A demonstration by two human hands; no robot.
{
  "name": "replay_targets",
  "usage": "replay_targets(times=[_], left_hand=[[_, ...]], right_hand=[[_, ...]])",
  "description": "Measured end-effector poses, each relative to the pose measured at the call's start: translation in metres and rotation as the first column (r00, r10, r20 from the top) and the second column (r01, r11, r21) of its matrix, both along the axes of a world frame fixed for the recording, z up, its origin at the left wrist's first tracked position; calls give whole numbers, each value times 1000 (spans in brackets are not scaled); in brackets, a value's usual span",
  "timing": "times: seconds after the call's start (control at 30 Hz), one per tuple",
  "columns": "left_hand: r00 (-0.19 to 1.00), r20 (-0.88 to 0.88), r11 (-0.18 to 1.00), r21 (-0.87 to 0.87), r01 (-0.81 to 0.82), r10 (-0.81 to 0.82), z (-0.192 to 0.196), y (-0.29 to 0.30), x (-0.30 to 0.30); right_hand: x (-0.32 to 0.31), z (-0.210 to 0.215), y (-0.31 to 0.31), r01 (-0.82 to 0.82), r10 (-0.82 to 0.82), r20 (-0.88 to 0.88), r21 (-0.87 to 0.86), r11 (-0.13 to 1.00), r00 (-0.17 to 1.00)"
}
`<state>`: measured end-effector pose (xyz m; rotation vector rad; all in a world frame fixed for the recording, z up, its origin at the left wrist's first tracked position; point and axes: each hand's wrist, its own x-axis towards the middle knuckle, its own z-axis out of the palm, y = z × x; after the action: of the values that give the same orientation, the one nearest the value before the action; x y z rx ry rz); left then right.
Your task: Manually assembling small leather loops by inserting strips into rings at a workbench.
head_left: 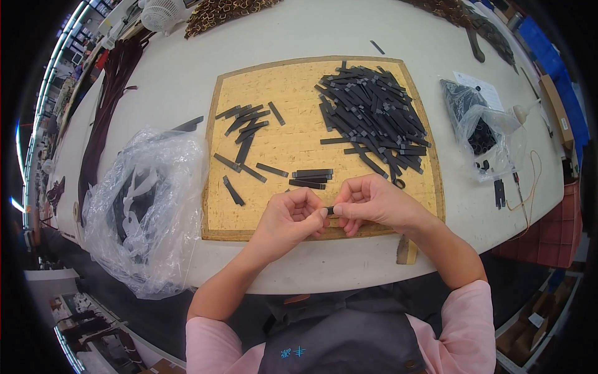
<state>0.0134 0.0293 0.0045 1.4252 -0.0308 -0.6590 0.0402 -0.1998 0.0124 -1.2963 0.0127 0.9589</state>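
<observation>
My left hand (289, 217) and my right hand (380, 204) meet over the near edge of a yellow board (289, 140). Between their pinched fingertips is a short black strip (331, 210), mostly covered by the fingers. Just beyond lies a small row of black strips (311, 179). A large heap of similar strips (370, 106) covers the board's far right part, with a small black ring (399, 183) at its near edge. Loose strips (252, 118) are scattered across the board's left side.
A crumpled clear plastic bag (156, 206) with dark contents stands left of the board. On the right are a bag of black pieces (479, 134), a thin orange cord (531, 187) and a red crate (542, 224). Long dark strands (109, 106) hang along the left; a white fan (163, 15) stands far back.
</observation>
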Motion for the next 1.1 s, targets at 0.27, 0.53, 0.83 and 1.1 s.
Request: replay_targets(times=[0.27,0.53,0.83,1.1], left_hand=[[1000,5,1000,5,-14,14,0,-2,-2],[992,107,996,49,-70,64,-4,-4,-7],[856,516,967,231,-104,-32,7,-8,-10],[695,704,949,297,-105,-143,16,-5,-9]], right_hand=[[-2,-2,1,9,-9,8,-9,1000,1000],[-9,-4,4,48,-47,83,-8,999,995],[-25,16,5,118,-2,482,-210,970,876],[-31,22,5,187,58,721,-255,949,691]])
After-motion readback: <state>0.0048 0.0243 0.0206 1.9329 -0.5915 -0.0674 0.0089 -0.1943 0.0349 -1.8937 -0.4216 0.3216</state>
